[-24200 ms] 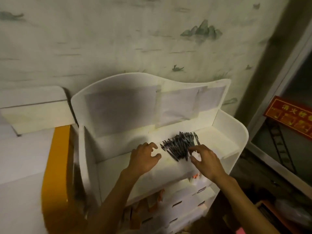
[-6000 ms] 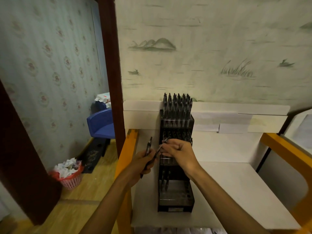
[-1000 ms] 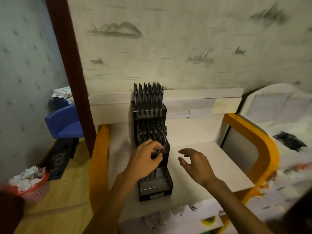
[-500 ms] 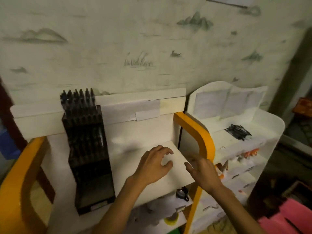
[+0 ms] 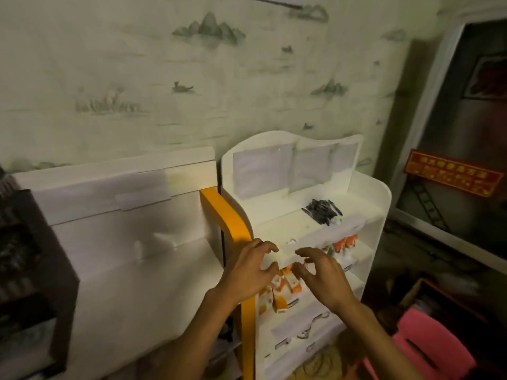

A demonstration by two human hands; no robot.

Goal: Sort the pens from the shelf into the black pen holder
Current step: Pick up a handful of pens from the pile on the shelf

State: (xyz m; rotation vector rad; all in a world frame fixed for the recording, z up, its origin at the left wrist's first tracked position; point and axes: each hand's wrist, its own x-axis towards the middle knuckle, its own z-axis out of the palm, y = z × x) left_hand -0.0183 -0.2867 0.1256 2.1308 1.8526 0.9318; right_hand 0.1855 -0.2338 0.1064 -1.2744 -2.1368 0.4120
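Pens (image 5: 323,211) heaped on shelf (image 5: 365,212); red sign (image 5: 452,172) lettering blurred, unreadable.

Single head-worn view, facing forward and down, close above both hands (image 5: 288,272); white shelf (image 5: 381,193) ahead, wall behind.

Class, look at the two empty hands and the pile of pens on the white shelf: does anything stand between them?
Nothing visible does. The left hand and right hand hover, empty, before the shelf's front edge; the pens lie beyond on its open top tier.
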